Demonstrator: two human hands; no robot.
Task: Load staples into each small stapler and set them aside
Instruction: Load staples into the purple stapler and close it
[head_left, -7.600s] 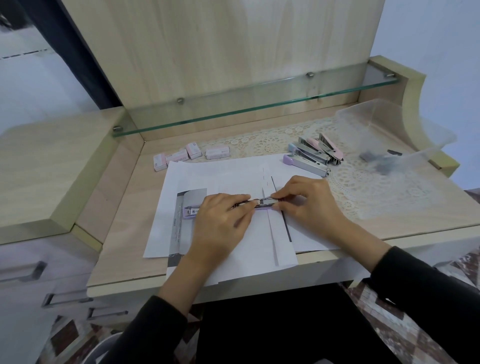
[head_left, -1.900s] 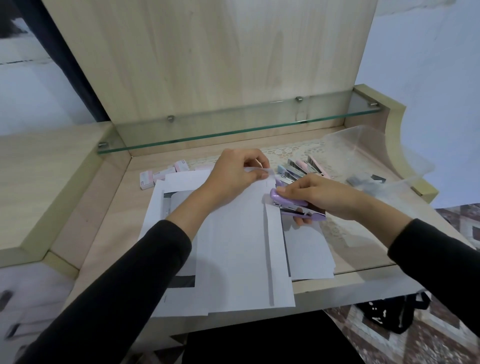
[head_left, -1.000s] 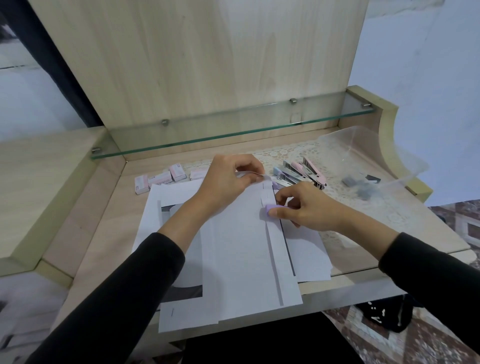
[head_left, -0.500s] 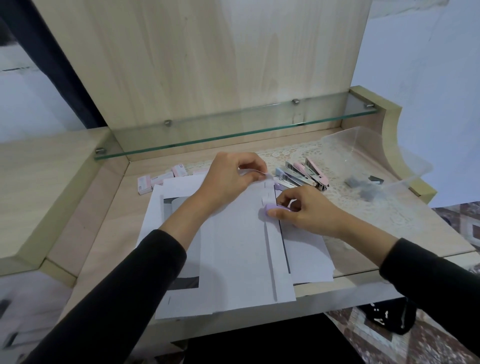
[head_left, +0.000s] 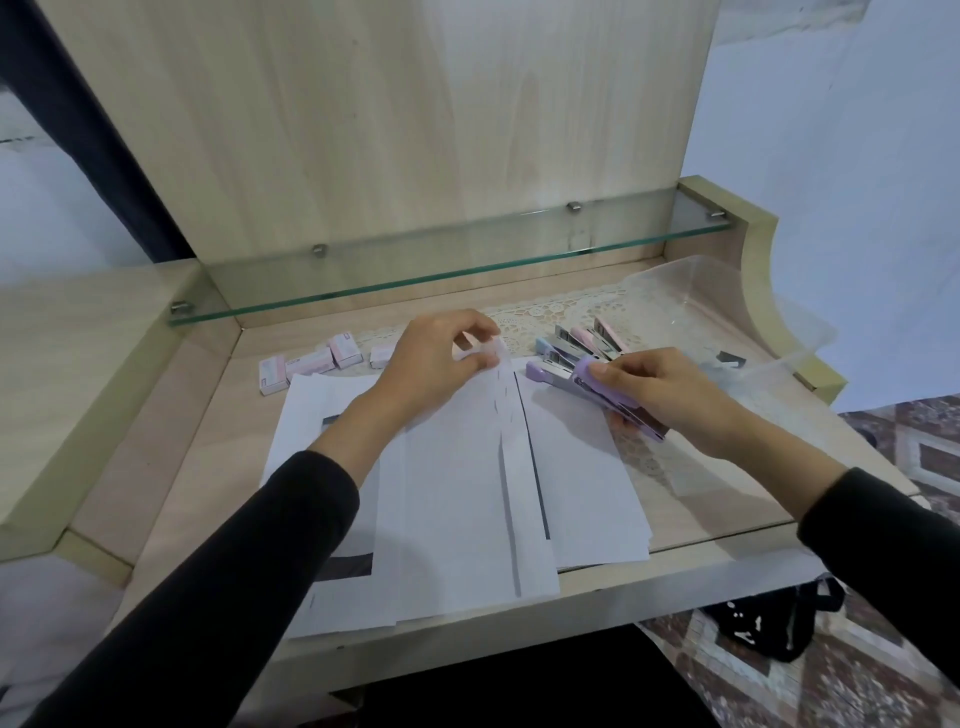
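Observation:
My right hand (head_left: 660, 395) grips a small lilac stapler (head_left: 605, 387) and holds it tilted just above the desk, right of the paper strip. My left hand (head_left: 434, 364) pinches the far end of a narrow white paper strip (head_left: 511, 452) that carries a row of staple marks. Behind the held stapler lies a row of several small staplers (head_left: 576, 345), lilac, blue and pink. Several small pink staple boxes (head_left: 311, 361) sit at the back left of the desk.
White sheets of paper (head_left: 457, 499) cover the middle of the wooden desk (head_left: 176, 467). A clear plastic tub (head_left: 737, 322) with dark bits inside stands at the back right on a lace mat. A glass shelf (head_left: 447, 265) runs above the back edge.
My right hand has lifted the lilac stapler off the paper strip and carried it to the right, beside the row of staplers. My left hand still pinches the strip's far end.

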